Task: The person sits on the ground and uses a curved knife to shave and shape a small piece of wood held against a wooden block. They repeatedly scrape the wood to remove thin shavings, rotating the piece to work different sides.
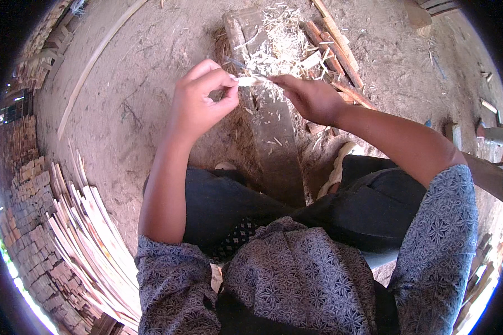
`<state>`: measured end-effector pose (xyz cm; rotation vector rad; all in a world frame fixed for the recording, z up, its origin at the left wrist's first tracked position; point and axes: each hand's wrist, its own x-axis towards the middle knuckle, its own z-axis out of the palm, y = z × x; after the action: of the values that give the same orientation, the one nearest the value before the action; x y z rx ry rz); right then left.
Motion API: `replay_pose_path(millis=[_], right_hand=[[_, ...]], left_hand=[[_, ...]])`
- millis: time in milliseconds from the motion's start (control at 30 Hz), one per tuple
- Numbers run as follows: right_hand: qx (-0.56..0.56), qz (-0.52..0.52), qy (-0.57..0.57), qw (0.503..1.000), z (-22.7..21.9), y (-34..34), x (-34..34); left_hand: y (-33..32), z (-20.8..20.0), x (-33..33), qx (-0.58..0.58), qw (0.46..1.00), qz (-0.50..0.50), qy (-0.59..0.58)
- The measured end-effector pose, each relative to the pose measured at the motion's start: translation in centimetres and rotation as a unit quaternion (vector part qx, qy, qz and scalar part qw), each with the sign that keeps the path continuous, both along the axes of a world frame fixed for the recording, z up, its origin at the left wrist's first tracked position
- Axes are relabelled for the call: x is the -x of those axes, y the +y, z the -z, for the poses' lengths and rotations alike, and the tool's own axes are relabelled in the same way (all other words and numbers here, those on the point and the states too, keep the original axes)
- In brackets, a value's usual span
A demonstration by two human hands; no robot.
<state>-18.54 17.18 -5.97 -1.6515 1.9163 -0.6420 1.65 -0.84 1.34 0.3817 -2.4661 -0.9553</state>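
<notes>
The left hand [198,100] pinched one end of a thin pale wooden sliver [250,81] between thumb and fingers; the right hand [313,99] gripped its other end. The sliver was held above the far end of a worn wooden plank [279,151], near a pile of shavings [282,47].

no packages, labels, signs or screens show here; only bare dirt ground, wood strips and shavings fill the view.

Left hand [198,100] pinching, right hand [310,97] apparently gripping
</notes>
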Motion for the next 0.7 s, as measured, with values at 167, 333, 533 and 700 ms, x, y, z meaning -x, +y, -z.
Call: replay_pose_path(millis=[167,333,533,700], right_hand=[[-0.117,-0.073,0.101,0.985,4.3,-0.5,2.8],[0.034,0.000,-0.049,0.998,-3.6,-2.4,-0.5],[-0.124,-0.058,0.047,0.989,7.0,0.8,3.2],[-0.070,-0.097,0.090,0.989,3.9,-1.3,3.0]], left_hand=[[0.4,0.2,0.7,-0.009,1.000,0.018,-0.003],[0.3,-0.1,-0.2,0.003,1.000,0.013,-0.008],[0.5,-0.1,0.8,0.014,0.999,0.030,-0.010],[0.1,0.1,-0.1,0.003,1.000,0.016,-0.010]])
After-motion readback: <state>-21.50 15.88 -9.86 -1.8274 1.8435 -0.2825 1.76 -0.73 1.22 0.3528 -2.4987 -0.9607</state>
